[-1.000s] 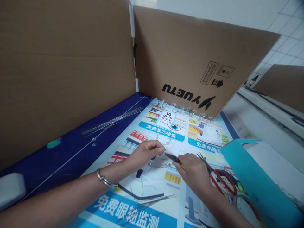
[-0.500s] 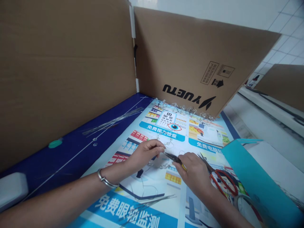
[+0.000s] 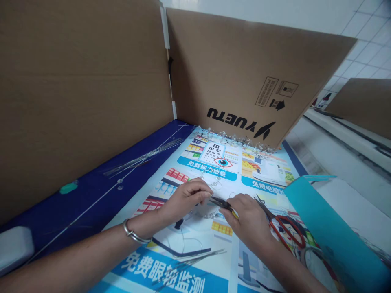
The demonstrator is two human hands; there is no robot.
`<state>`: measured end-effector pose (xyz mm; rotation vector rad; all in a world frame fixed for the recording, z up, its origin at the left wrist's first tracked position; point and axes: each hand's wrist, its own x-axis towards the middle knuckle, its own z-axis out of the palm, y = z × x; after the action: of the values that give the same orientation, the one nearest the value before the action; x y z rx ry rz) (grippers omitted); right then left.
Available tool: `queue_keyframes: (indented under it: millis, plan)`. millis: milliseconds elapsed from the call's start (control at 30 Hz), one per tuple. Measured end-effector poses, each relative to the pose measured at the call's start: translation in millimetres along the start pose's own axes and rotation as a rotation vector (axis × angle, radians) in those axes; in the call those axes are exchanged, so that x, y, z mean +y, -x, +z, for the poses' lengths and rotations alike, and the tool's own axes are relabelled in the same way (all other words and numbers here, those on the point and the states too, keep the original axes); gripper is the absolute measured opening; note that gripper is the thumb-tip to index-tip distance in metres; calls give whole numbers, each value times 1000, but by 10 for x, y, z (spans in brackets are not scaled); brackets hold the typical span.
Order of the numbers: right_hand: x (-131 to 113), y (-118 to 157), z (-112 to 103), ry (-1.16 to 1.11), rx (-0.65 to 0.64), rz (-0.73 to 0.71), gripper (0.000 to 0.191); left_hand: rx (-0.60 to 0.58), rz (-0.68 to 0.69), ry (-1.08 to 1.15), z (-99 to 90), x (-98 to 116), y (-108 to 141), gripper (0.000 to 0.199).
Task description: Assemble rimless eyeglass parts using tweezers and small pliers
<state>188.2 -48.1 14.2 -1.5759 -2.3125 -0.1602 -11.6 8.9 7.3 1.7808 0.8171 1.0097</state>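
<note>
My right hand is wrapped round a pair of pliers with dark jaws and a bit of yellow on the handle. The jaws point left, close to the fingertips of my left hand. Those fingers are pinched at what looks like the end of a beaded wire; the exact piece is too small to make out. A thin wire with clear beads hangs below and between my hands, over the printed sheet. Red-handled scissors lie just right of my right hand.
Cardboard panels stand at the left and back. Clear beaded pieces line the back panel's foot. Loose wires lie on blue cloth, others on the printed sheet. A turquoise box and a tape roll are at right.
The view has shifted slightly. Both hands keep nearly the same pose, with the plier tips still beside my left fingertips and the jaws perhaps slightly more apart.
</note>
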Motion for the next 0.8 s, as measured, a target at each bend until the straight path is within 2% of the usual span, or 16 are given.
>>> queue_keyframes:
  millis: [367, 800]
  plan:
    - [-3, -10, -23, 8, -36, -13, 23, -45, 40, -13, 15, -43, 5, 15]
    - [-2, -11, -6, 63, 21, -40, 23, -43, 62, -6, 21, -101, 8, 15]
